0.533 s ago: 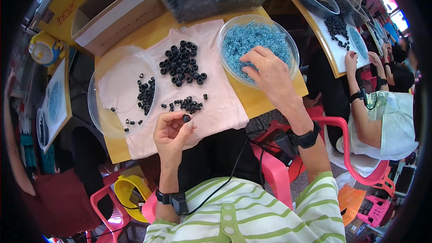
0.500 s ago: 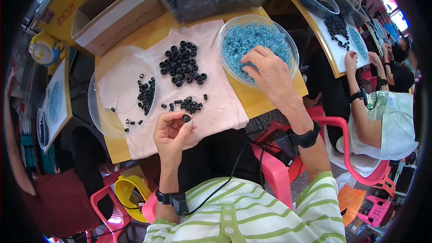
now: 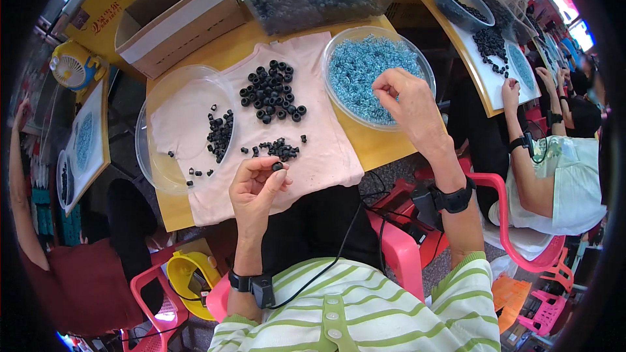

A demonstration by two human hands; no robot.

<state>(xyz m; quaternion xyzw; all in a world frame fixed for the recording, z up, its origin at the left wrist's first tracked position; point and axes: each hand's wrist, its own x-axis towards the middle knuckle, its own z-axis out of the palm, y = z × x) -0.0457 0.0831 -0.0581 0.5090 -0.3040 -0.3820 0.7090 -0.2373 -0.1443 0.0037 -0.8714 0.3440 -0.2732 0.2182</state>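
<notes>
Pinched between thumb and fingertips of my left hand (image 3: 256, 186) is a round black cord lock body (image 3: 277, 166), just in front of the shirt's pile of small black plungers (image 3: 280, 148). A pile of round black cord lock bodies (image 3: 268, 94) lies farther back on the pale pink shirt (image 3: 306, 176). My right hand (image 3: 415, 104) is raised over the front right of a clear round tub (image 3: 430, 81) full of small shiny blue springs (image 3: 365, 58). Its thumb and fingers are pinched together; whatever they hold is too small to make out.
A clear round lid (image 3: 145, 169) with more black plungers (image 3: 220, 132) lies left on the yellow table (image 3: 173, 212). Behind stand an open cardboard box (image 3: 176, 32) and a clear bin (image 3: 313, 16) of black parts. Co-workers sit at tables on both sides; wrist cables (image 3: 339, 244) cross my lap.
My right hand has lifted slightly and moved right over the springs, fingers drawn closer together. My left hand still holds the cord lock body. The whole view has shifted a little.
</notes>
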